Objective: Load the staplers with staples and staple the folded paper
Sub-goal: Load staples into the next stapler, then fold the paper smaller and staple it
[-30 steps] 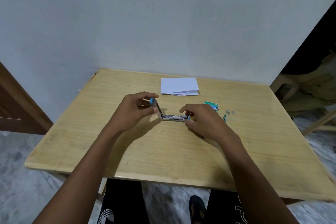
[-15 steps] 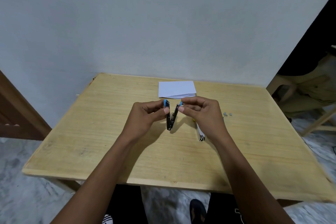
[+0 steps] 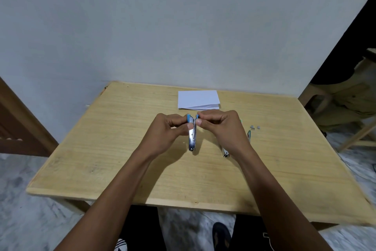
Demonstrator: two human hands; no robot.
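Change: half a second ago the small blue-and-chrome metal stapler (image 3: 192,135) stood in a V; now its two arms are almost together, and both hands have stayed on it.
Left hand (image 3: 165,135): fingers pinched on the stapler's blue far tip and left side.
Right hand (image 3: 220,128): fingertips clamped on the other blue tip, pressing toward the left hand.
Stapler: held between the hands just above the pale wooden surface (image 3: 126,128); long axis runs far to near, hinge toward the person, blue tips away.
Folded white paper (image 3: 198,99): straight beyond the stapler's tips, near the surface's far edge; both hands about equally near.
Second stapler (image 3: 225,153): right of the held stapler, mostly hidden under the right wrist.
Loose staples (image 3: 254,127): farther right of the stapler.
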